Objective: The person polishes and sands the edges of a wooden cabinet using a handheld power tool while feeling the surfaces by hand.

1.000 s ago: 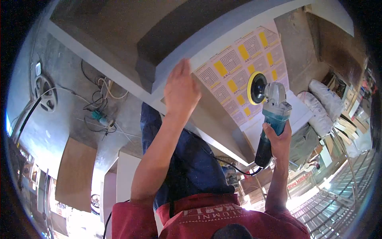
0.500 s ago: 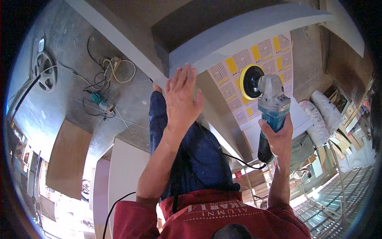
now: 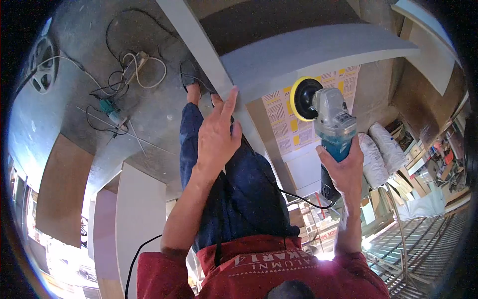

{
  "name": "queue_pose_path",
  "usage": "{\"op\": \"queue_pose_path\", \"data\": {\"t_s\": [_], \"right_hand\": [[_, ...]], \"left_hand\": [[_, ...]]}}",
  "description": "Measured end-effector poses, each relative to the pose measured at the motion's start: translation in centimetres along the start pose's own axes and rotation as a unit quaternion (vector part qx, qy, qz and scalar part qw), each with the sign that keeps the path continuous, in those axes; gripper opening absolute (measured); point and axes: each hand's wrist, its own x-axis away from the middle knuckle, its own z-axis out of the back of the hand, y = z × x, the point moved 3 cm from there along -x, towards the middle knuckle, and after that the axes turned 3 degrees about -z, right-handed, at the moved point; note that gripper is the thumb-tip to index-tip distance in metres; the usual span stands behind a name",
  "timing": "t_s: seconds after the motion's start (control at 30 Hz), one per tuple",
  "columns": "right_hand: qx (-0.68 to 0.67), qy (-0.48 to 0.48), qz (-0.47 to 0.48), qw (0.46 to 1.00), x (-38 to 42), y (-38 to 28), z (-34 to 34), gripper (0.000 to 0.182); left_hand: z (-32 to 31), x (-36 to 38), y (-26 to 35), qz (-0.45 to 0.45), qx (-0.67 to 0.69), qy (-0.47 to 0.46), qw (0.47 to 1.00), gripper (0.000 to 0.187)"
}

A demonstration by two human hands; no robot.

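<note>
My right hand (image 3: pixel 344 168) is wrapped round the teal body of an angle grinder (image 3: pixel 334 122) with a silver gear head. A round black-and-yellow backing pad (image 3: pixel 304 98) on the grinder faces left, close to the curved edge of a grey panel (image 3: pixel 318 50). My left hand (image 3: pixel 217 139) is empty, its forefinger stretched out and thumb apart. That fingertip is right at the corner where the grey panel meets a long pale board (image 3: pixel 196 40). A black power cord (image 3: pixel 303 202) leads from the grinder's rear across my leg.
A patterned yellow-and-white sheet (image 3: pixel 294 119) lies beneath the panel. On the floor at left are a tangled extension cord (image 3: pixel 142 62), a second teal power tool (image 3: pixel 112 113) and a wheel-like reel (image 3: pixel 45 65). Wood sheets (image 3: pixel 64 189) stand nearer; wrapped rolls (image 3: pixel 387 147) lie right.
My left hand has gone from spread fingers over the corner to a pointing forefinger at it. The grinder has shifted slightly left in view, still in my right hand. The camera has turned.
</note>
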Motion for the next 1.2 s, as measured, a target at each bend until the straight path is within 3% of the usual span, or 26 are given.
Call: {"op": "queue_pose_path", "data": {"t_s": [0.03, 0.17, 0.23, 0.27, 0.33, 0.47, 0.53, 0.73, 1.0, 1.2], "right_hand": [[0.018, -0.005, 0.012, 1.000, 0.1, -0.5, -0.2, 0.066], [0.024, -0.011, 0.013, 1.000, 0.1, -1.0, -0.7, 0.065], [0.047, -0.004, 0.042, 0.998, 0.2, -0.4, -0.8, 0.066], [0.047, -0.004, 0.041, 0.998, 0.3, -0.4, -0.9, 0.066], [-0.010, -0.018, 0.003, 1.000, 0.5, 0.0, -1.0, 0.066], [-0.062, -0.028, -0.047, 0.997, 1.3, 1.2, -1.1, 0.066], [-0.094, -0.025, -0.026, 0.995, 1.5, 2.5, -1.0, 0.066], [-0.179, -0.004, -0.091, 0.980, 3.7, 5.9, -0.2, 0.064], [-0.283, 0.054, -0.153, 0.945, 6.5, 11.1, -1.3, 0.063], [-0.302, 0.081, -0.193, 0.930, 8.7, 13.4, -3.2, 0.063]], "left_hand": [[-0.1, -0.2, -0.3, 0.003, -0.032, -0.040, 0.999, 0.076], [-0.7, 0.1, -0.3, -0.004, -0.043, -0.035, 0.998, 0.065], [-0.9, 1.0, -0.7, -0.089, -0.024, -0.042, 0.995, 0.046], [-1.1, 1.3, -1.1, -0.089, -0.023, -0.043, 0.995, 0.046], [-0.8, 1.7, -1.8, -0.032, 0.062, 0.034, 0.997, 0.033], [0.4, 0.3, -1.3, -0.066, 0.056, 0.110, 0.990, 0.036], [0.4, -2.0, 0.8, -0.187, 0.006, 0.121, 0.975, 0.043], [-5.6, -7.9, 3.1, -0.194, -0.106, -0.049, 0.974, 0.053], [-11.5, -15.2, 8.5, -0.236, -0.078, -0.089, 0.964, 0.053], [-7.9, -13.9, 8.3, -0.175, -0.153, -0.151, 0.961, 0.049]]}}
